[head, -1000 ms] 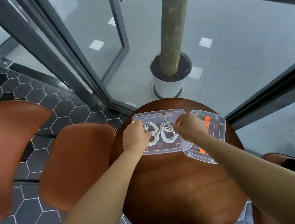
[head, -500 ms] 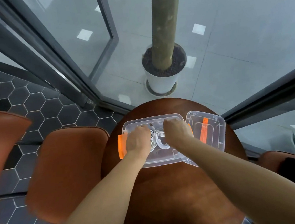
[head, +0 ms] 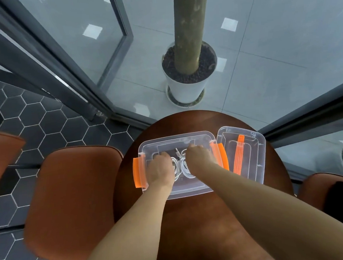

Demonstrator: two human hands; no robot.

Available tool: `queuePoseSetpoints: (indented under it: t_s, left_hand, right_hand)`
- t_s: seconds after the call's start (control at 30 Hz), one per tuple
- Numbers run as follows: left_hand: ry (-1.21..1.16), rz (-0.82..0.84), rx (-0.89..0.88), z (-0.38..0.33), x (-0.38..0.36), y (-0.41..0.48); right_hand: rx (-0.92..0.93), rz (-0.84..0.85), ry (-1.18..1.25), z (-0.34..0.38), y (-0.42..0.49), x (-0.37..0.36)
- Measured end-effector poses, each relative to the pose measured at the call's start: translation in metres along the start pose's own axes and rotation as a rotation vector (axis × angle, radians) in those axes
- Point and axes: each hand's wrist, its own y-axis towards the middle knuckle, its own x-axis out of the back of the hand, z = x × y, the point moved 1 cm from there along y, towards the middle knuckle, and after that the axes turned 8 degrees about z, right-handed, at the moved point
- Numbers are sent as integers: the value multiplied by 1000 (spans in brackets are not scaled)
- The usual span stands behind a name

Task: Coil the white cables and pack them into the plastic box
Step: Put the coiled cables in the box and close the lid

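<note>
Café-like lounge: round table (head: pixel 205 229), chairs (head: pixel 69 199), glass doors (head: pixel 73 45).

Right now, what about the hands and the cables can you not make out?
Head view only.
left hand and right hand: fingertips hidden under the hands' backs; grip unclear.
white cables: outer loops covered by both hands.
cable plug: too small to identify.

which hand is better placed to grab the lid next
Right. The clear plastic lid with the orange handle lies just right of the clear plastic box, nearest the right hand; the left hand would cross over.
</note>
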Motion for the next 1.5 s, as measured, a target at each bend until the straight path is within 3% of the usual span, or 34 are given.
queuePoseSetpoints:
  t_s: [0.23, 0.57, 1.1, 1.5]
  left_hand:
    - [-77, -45, 23, -3, -2, 3]
    - [-75, -49, 23, -4, -8, -5]
    - [48, -121, -178, -2, 44, -55]
    - [238, -282, -282, -18, 60, -103]
  right_hand:
    - [-97, -17, 233, 0, 9, -6]
    - [-60, -42, 210, 1, 7, -4]
    - [56, -243, 398, -14, -48, 23]
    - [110, -349, 518, -31, -102, 17]
